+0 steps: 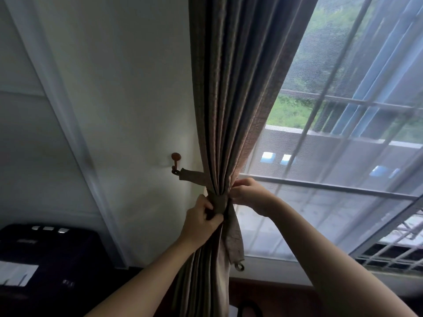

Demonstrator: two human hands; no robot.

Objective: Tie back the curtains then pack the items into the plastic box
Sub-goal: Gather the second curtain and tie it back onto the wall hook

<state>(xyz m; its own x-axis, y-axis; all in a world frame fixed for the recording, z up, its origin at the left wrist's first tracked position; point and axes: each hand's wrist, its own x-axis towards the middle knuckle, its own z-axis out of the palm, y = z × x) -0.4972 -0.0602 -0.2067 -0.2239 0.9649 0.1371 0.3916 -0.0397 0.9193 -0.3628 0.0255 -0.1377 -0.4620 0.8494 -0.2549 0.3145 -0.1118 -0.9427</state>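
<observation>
Your left hand (201, 216): fingers and thumb are clamped on the brown fabric tieback band (218, 202) where it wraps the gathered waist of the brown-grey pleated fabric curtain (233, 99), probably to keep the wrap tight. Your right hand (247, 193): fingers are curled, pinching the curtain's window-side edge just above the band, likely tucking folds in. Both forearms reach up, with the wrists bent inward. One band end sits on the small brown wall hook (175, 163). The other end hangs loose, and its small ring (239, 267) is not yet hooked. The plastic box is not in view.

Home room, curtain (231, 88), barred window (343, 133), white wall (126, 88)
</observation>
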